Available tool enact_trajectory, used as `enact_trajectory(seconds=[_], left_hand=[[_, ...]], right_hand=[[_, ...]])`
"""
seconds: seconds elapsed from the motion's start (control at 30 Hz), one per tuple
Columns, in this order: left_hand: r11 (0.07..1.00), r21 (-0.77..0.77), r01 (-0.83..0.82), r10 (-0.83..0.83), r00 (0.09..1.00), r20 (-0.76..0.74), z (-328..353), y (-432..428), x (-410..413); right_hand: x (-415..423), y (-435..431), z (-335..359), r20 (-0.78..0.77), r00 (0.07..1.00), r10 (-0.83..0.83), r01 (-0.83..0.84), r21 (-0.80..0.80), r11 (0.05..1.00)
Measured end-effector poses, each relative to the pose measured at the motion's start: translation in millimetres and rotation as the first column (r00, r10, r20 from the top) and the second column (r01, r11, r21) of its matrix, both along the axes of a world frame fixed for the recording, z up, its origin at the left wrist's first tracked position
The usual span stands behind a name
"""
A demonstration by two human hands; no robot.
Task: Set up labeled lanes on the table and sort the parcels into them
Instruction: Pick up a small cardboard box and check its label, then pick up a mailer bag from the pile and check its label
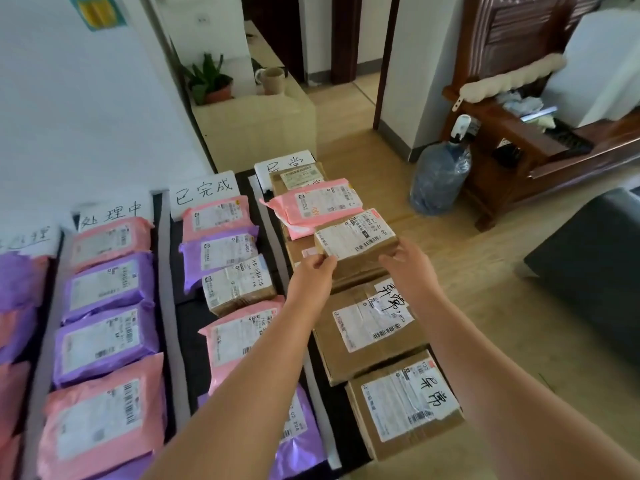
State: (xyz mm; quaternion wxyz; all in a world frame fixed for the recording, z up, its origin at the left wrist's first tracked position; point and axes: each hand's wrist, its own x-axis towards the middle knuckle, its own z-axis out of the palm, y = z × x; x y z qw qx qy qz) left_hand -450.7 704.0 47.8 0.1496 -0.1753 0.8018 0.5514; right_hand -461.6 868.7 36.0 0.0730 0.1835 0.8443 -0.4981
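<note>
Both the left hand (313,271) and right hand (408,263) pinch near corners of the small brown box (356,239).

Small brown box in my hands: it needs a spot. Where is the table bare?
Bare black tabletop shows left of the pink plastic mailer, and a strip left of the nearest brown cardboard box. The right lane is packed.

I'm seeing the worktop (188,315) showing black between pale grey lane strips (165,258). Pink mailers (110,242) and purple mailers (107,289) are mixing across lanes. Every box (363,365) is reading plain brown, with white labels (370,327) carrying black barcodes. Lane signs (204,194) are showing white with black handwriting. Water jug (438,178) is reading translucent blue, floor (502,271) tan woodgrain. Carved furniture (491,39) is showing dark red-brown.
</note>
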Motion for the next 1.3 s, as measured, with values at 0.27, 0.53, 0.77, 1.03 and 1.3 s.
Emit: enact_trajectory(seconds=[0.27,0.53,0.77,1.03,1.3], left_hand=[[0.986,-0.145,0.083,-0.090,0.995,-0.045,6.0,-2.3,23.9],[0.974,-0.221,0.046,-0.086,0.981,-0.173,24.8,-34.2,69.3],[0.964,-0.218,-0.153,0.080,0.947,-0.313,42.1,-89.7,120.6],[0.917,-0.250,-0.312,0.210,0.908,-0.363,58.1,-219.2,205.1],[0.857,-0.235,-0.458,0.369,0.865,-0.340,61.2,-383.6,340.6]], right_hand=[[25.6,-1.8,12.2,-0.083,0.993,-0.086,0.088,0.025,0.996],[63.5,-47.2,33.9,-0.244,0.968,-0.065,0.074,0.030,0.997],[108.8,-111.5,51.4,-0.273,0.956,0.105,-0.085,0.087,0.993],[176.0,-231.1,67.5,-0.323,0.912,0.253,-0.242,0.075,0.967],[288.5,-411.4,59.9,-0.317,0.816,0.483,-0.487,0.071,0.871]])
